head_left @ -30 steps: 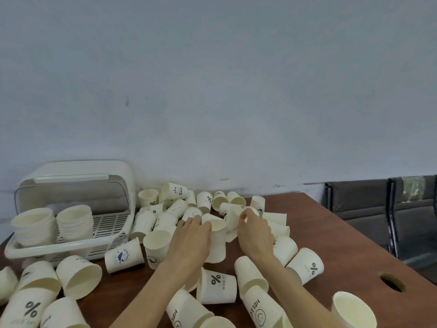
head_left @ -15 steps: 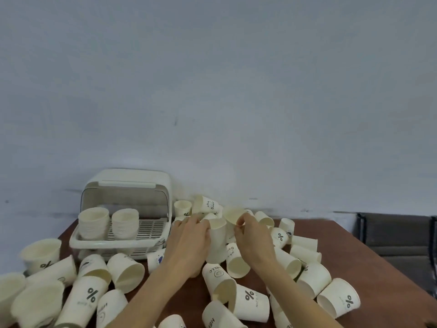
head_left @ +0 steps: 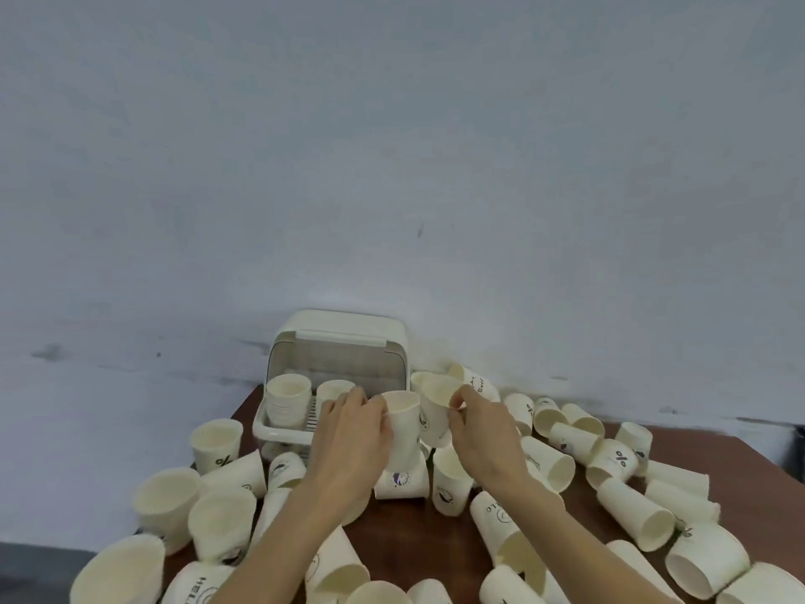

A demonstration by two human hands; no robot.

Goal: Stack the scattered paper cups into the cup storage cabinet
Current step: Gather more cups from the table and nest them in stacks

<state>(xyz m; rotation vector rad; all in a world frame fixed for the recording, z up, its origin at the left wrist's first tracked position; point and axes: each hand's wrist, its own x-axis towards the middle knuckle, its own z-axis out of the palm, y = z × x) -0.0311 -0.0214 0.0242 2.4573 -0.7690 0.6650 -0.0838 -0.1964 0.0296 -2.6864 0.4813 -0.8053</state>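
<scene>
My left hand [head_left: 350, 438] grips a tall stack of paper cups [head_left: 403, 429], held upright above the table. My right hand [head_left: 483, 433] pinches the rim of a single paper cup [head_left: 435, 411], tilted and just right of the stack's top. Behind both hands stands the cream cup storage cabinet [head_left: 337, 342] with its lid up. Two stacks of cups stand inside it, one at the left [head_left: 288, 396] and one [head_left: 333, 392] partly hidden by my left hand. Several loose cups lie scattered over the brown table [head_left: 418, 534].
Loose cups crowd the table on both sides, upright ones at the left [head_left: 216, 444] and fallen ones at the right [head_left: 634, 512]. A pale wall [head_left: 392, 167] rises right behind the cabinet. The table's left corner [head_left: 244, 407] lies beside the cabinet.
Both hands have lifted with their cups from the pile towards the cabinet. The view has swung left, bringing the cabinet to the centre. The right hand's cup now sits close beside the stack's top.
</scene>
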